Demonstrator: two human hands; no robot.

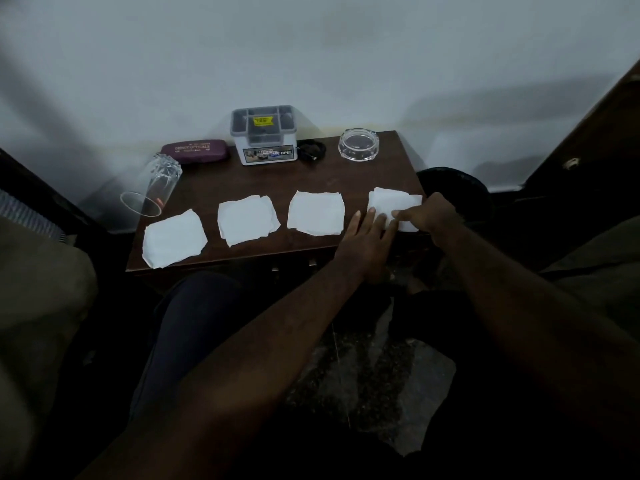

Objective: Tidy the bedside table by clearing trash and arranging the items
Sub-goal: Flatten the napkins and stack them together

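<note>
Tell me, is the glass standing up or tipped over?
Tipped over. The glass lies on its side near the table's left edge, its open mouth pointing toward the front.

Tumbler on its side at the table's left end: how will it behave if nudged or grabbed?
The tumbler lies on its side, so a nudge would probably roll it. It sits by the left edge of the table, so it might drop. Clear glass: likely slick and breakable.

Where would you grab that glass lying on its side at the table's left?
Round the middle of the glass, coming from above with fingers and thumb across its barrel. It lies on its side, mouth toward the front, so the curved sides are exposed and it could roll.
</note>
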